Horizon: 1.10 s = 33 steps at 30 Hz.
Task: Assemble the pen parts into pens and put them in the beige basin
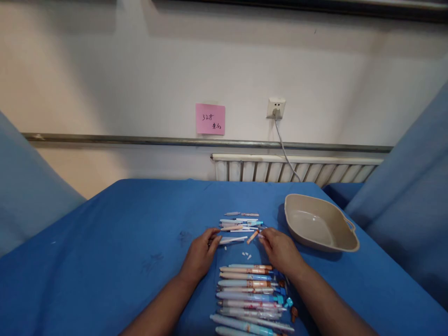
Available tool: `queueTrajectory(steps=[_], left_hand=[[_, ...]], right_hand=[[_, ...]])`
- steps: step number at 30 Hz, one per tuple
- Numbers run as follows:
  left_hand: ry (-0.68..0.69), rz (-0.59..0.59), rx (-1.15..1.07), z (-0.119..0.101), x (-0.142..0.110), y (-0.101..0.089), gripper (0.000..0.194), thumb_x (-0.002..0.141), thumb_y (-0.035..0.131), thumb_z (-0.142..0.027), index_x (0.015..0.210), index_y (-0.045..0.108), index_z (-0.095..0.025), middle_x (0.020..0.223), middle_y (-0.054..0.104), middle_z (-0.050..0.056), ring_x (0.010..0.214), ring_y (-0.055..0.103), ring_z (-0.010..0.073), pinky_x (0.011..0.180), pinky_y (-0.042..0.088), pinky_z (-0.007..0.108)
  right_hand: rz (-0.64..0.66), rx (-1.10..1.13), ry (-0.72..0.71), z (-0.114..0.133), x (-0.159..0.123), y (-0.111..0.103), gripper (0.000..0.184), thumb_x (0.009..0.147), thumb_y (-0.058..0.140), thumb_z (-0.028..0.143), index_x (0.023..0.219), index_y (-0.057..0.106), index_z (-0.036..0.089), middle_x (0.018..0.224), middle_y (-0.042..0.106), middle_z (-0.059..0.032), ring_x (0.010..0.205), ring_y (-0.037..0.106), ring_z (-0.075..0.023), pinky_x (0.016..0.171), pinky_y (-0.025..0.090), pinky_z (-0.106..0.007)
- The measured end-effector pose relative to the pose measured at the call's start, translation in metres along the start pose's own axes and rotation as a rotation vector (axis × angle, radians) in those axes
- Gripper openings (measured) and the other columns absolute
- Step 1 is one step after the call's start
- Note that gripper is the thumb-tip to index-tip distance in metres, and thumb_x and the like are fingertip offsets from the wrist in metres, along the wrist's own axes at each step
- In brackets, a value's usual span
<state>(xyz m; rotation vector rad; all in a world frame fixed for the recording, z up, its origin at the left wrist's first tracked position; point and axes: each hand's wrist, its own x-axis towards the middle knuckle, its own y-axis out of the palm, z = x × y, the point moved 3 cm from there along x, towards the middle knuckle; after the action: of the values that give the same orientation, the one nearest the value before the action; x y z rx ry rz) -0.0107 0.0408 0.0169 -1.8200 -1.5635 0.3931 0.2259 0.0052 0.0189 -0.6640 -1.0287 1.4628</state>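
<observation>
My left hand (202,252) is closed, thumb against fingers, on the left end of a pale pen part (231,240) with a thin white stick reaching right from it. My right hand (283,248) is closed in a pinch near a short orange pen barrel (252,237); the small thing at its fingertips is too small to name. Just beyond both hands lies a cluster of pen parts and white refills (241,224). Several tiny white pieces (248,255) rest between the hands. Closer to me, a column of pastel pens (247,283) lies sideways.
A beige plastic basin (320,224) stands at the right on the blue cloth (140,224). Small blue and brown pieces (288,302) lie beside the pens. Behind are a radiator (259,168), a plugged-in cord (285,151) and a pink note (210,119). Blue curtains hang at both sides.
</observation>
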Motion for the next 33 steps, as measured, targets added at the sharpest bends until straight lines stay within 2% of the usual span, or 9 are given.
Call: queueTrajectory(steps=[4, 9, 11, 14, 16, 19, 24, 29, 33], left_hand=[[0.029, 0.040, -0.033, -0.005, -0.005, 0.010, 0.029, 0.085, 0.048, -0.037, 0.106, 0.058, -0.020, 0.095, 0.069, 0.006, 0.088, 0.064, 0.0211, 0.079, 0.049, 0.033], [0.051, 0.063, -0.047, -0.010, -0.008, 0.015, 0.025, 0.084, 0.050, -0.035, 0.103, 0.060, -0.021, 0.089, 0.070, 0.003, 0.081, 0.065, 0.0186, 0.076, 0.051, 0.030], [0.040, 0.011, -0.029, -0.005, -0.004, 0.008, 0.025, 0.084, 0.050, -0.036, 0.101, 0.061, -0.021, 0.089, 0.070, 0.003, 0.081, 0.065, 0.0189, 0.076, 0.051, 0.030], [-0.019, -0.131, -0.011, 0.006, 0.004, -0.006, 0.029, 0.084, 0.048, -0.040, 0.099, 0.061, -0.019, 0.091, 0.069, 0.004, 0.084, 0.065, 0.0210, 0.076, 0.051, 0.033], [-0.041, -0.155, -0.027, 0.010, 0.006, -0.008, 0.031, 0.084, 0.048, -0.041, 0.100, 0.060, -0.018, 0.091, 0.069, 0.005, 0.084, 0.064, 0.0212, 0.076, 0.051, 0.033], [0.000, -0.027, -0.039, 0.006, 0.004, 0.003, 0.028, 0.085, 0.048, -0.037, 0.104, 0.058, -0.019, 0.089, 0.068, 0.005, 0.081, 0.063, 0.0194, 0.075, 0.050, 0.032], [0.212, 0.185, 0.126, -0.011, -0.002, 0.020, 0.018, 0.081, 0.058, -0.024, 0.099, 0.060, -0.022, 0.100, 0.065, 0.004, 0.095, 0.056, 0.0210, 0.084, 0.044, 0.034], [0.276, 0.152, 0.282, -0.018, 0.006, 0.023, 0.012, 0.085, 0.053, -0.022, 0.095, 0.059, -0.020, 0.097, 0.063, 0.006, 0.094, 0.053, 0.0227, 0.082, 0.041, 0.036], [0.235, 0.084, 0.313, -0.019, 0.011, 0.023, 0.014, 0.086, 0.047, -0.021, 0.095, 0.059, -0.020, 0.095, 0.062, 0.007, 0.091, 0.055, 0.0222, 0.081, 0.042, 0.035]], right_hand=[[0.000, 0.074, -0.108, 0.016, -0.002, 0.005, 0.024, 0.088, 0.048, 0.030, 0.108, 0.059, 0.023, 0.102, 0.064, -0.0048, 0.095, 0.058, -0.0181, 0.082, 0.041, -0.027], [0.087, -0.006, -0.153, 0.023, -0.003, 0.008, 0.019, 0.089, 0.045, 0.025, 0.093, 0.063, 0.023, 0.098, 0.064, -0.0041, 0.092, 0.059, -0.0169, 0.079, 0.041, -0.025], [0.083, -0.076, -0.129, 0.016, -0.001, 0.004, 0.019, 0.089, 0.046, 0.024, 0.094, 0.063, 0.022, 0.099, 0.064, -0.0053, 0.093, 0.059, -0.0182, 0.078, 0.041, -0.026], [0.097, -0.181, -0.050, 0.002, 0.002, 0.001, 0.017, 0.088, 0.047, 0.024, 0.087, 0.064, 0.020, 0.094, 0.065, -0.0076, 0.087, 0.060, -0.0202, 0.074, 0.042, -0.027], [0.108, -0.191, -0.032, -0.004, 0.004, 0.002, 0.019, 0.088, 0.046, 0.024, 0.083, 0.063, 0.019, 0.091, 0.064, -0.0082, 0.085, 0.060, -0.0204, 0.074, 0.042, -0.028], [0.099, -0.101, -0.075, -0.003, 0.006, 0.007, 0.017, 0.087, 0.047, 0.021, 0.093, 0.063, 0.021, 0.097, 0.064, -0.0068, 0.092, 0.058, -0.0195, 0.080, 0.041, -0.027], [0.043, -0.019, -0.038, -0.003, 0.009, 0.011, 0.027, 0.082, 0.053, 0.015, 0.108, 0.059, 0.022, 0.103, 0.060, -0.0072, 0.100, 0.054, -0.0206, 0.086, 0.038, -0.029], [-0.012, -0.094, -0.013, -0.005, 0.014, 0.012, 0.021, 0.086, 0.052, 0.018, 0.104, 0.060, 0.022, 0.101, 0.060, -0.0077, 0.100, 0.052, -0.0228, 0.085, 0.037, -0.033], [-0.029, -0.156, 0.013, -0.007, 0.016, 0.006, 0.020, 0.090, 0.046, 0.022, 0.104, 0.061, 0.021, 0.101, 0.060, -0.0092, 0.098, 0.052, -0.0236, 0.084, 0.036, -0.034]])
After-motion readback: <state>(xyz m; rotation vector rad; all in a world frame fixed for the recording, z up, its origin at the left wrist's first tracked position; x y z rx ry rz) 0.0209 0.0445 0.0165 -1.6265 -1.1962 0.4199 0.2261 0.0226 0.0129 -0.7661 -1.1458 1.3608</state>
